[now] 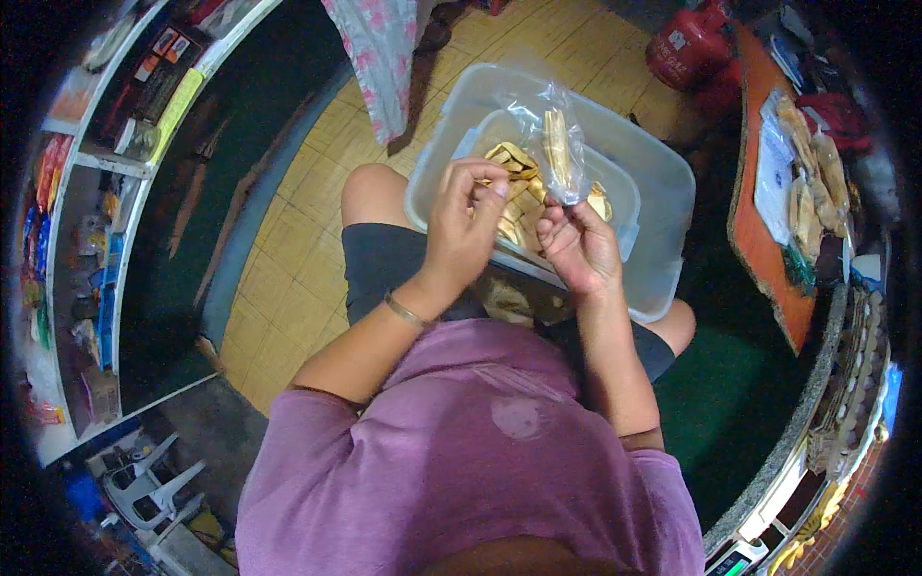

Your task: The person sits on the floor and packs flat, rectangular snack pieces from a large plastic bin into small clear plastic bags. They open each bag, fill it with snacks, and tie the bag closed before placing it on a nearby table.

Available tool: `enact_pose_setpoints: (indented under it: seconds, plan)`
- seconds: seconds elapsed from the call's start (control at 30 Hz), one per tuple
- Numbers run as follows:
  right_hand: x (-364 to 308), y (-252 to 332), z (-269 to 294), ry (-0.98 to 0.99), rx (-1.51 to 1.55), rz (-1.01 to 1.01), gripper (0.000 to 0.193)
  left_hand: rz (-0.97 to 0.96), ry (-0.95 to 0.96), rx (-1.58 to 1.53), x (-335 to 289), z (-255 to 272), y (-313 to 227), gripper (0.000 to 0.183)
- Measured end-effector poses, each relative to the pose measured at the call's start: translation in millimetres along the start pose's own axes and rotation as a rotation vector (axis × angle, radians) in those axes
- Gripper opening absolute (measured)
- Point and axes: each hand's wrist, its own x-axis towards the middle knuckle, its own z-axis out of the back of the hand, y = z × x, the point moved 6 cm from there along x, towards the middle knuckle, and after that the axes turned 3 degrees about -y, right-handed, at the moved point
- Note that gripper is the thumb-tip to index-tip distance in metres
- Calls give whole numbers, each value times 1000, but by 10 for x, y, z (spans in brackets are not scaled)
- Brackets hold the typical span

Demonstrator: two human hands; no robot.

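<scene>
My right hand (581, 252) pinches the lower end of a clear plastic bag (560, 158), which stands up from the fingers. Inside the bag are pale yellow, long flat pieces that look like food strips. My left hand (464, 223) is closed, its fingers curled and thumb bent inward; what they hold, if anything, cannot be made out. It hovers over yellowish folded pieces (514, 159), just left of the bag. These pieces lie in a smaller translucent tub (624, 197), which sits within a large translucent plastic tub (669, 182) in front of my lap.
A wooden board table (754, 206) on the right carries packed bags (812, 187). A red gas cylinder (687, 46) stands at the far right. Shelves of packets (91, 221) line the left side, and a white plastic chair (154, 485) is at lower left. Patterned cloth (382, 67) hangs ahead.
</scene>
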Motion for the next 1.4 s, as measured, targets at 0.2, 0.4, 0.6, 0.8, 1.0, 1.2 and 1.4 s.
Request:
enact_pose_setpoints:
  seconds: [0.2, 0.4, 0.6, 0.8, 1.0, 1.2, 1.4]
  plan:
    - [-116, -97, -98, 32, 134, -121, 20, -94, 106, -82, 7, -165, -24, 27]
    - [-79, -56, -117, -33, 29, -89, 22, 53, 31, -287, -48, -319, 87, 39]
    - [-94, -101, -220, 61, 53, -143, 18, -3, -15, -329, 41, -286, 174, 25]
    - [-138, -81, -261, 40, 206, -166, 17, 118, -42, -483, 12, -286, 268, 12]
    - [-181, -47, -237, 46, 274, -175, 18, -200, 131, -42, 37, -256, 154, 16]
    - [-111, -69, -78, -71, 168, -118, 17, -86, 122, 6, 35, -224, 185, 25]
    - [-63, -88, -102, -61, 154, -73, 16, -313, -38, 282, 52, -116, 12, 24]
